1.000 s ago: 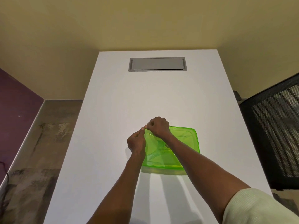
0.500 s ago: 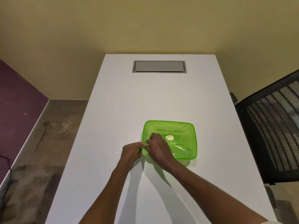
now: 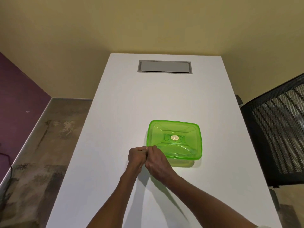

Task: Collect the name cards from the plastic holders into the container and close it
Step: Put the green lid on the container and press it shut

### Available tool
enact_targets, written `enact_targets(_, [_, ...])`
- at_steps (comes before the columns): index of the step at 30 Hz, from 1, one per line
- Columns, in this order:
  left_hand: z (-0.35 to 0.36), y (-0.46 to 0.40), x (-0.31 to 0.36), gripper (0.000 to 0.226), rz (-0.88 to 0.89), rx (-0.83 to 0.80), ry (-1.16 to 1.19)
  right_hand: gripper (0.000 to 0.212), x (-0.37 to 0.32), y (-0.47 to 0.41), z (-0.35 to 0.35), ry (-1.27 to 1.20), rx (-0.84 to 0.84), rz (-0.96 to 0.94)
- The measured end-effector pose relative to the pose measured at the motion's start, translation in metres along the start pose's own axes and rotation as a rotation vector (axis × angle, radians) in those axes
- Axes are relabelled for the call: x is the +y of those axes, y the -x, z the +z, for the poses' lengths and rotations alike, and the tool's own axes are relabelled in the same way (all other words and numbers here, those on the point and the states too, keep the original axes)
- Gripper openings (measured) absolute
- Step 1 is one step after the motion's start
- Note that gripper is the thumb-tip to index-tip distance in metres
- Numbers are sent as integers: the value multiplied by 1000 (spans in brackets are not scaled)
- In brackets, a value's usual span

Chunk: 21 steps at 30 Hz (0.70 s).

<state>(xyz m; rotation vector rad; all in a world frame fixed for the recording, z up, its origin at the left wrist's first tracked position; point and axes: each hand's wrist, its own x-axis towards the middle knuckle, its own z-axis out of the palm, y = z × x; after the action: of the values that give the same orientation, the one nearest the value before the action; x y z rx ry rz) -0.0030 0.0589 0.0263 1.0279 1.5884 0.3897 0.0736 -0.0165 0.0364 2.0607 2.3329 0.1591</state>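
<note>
A translucent green plastic container (image 3: 185,129) stands on the white table (image 3: 125,112), right of centre, with its green lid (image 3: 174,140) lying flat on top. My left hand (image 3: 137,156) and my right hand (image 3: 157,162) meet at the lid's near-left corner, fingers curled and fingertips pinching the rim there. The corner itself is hidden under my right hand. What lies inside the container does not show through the lid. No name cards or plastic holders are in view.
A grey cable hatch (image 3: 165,66) is set into the far end of the table. A black mesh chair (image 3: 278,139) stands close to the table's right edge. Mottled floor (image 3: 41,145) and a purple wall lie to the left.
Both hands have slid along the lid's left edge, from its far-left corner to its near-left corner. The lid now lies flatter on the container.
</note>
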Motion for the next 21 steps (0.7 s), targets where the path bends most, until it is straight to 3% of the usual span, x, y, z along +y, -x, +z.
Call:
enact_targets(4, [1, -2, 1, 19, 43, 8, -131, 31, 1, 3, 10, -54, 82, -6])
enact_targets(11, [-4, 3, 5, 18, 58, -60, -79, 15, 10, 2, 1, -79, 65, -2])
enact_targets(15, [-4, 6, 8, 13, 101, -49, -107, 20, 12, 9, -13, -149, 70, 83])
enact_targets(21, [5, 34, 14, 39, 329, 176, -357, 11, 27, 33, -20, -333, 96, 280])
